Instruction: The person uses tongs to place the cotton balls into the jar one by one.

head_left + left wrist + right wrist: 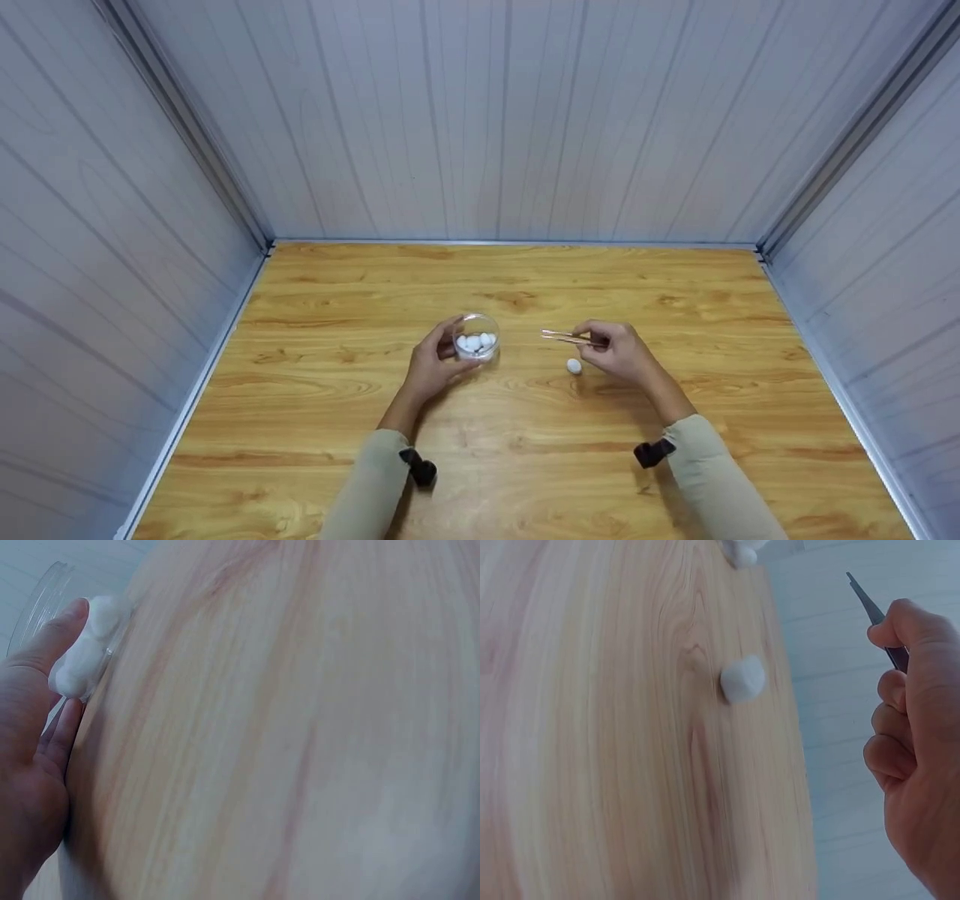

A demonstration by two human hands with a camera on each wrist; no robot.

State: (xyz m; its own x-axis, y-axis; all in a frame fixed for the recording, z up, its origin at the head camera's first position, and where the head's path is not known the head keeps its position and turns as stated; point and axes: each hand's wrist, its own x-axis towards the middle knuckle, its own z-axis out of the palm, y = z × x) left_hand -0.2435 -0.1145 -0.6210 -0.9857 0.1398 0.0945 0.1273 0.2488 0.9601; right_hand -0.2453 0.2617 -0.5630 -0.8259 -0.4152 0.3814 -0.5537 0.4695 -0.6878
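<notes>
My left hand [435, 364] grips a clear round jar [478, 324] from its left side, thumb in front. Several white cotton balls [474, 343] lie inside it; the left wrist view shows the thumb across the jar [37, 611] and the cotton balls [88, 652] behind its wall. In my right hand [615, 351] a pair of metal tweezers [559, 336] is pinched between thumb and fingers, tips pointing left toward the jar. Nothing sits between the tips. A single cotton ball [574, 366] rests on the table just below the tweezers, apart from them; the right wrist view shows this cotton ball [742, 679] too.
The wood-grain table [510, 465] is bounded by pale panel walls [480, 135] at the back and both sides. A small black camera [421, 469] is strapped at the left wrist, and another black camera [652, 453] at the right.
</notes>
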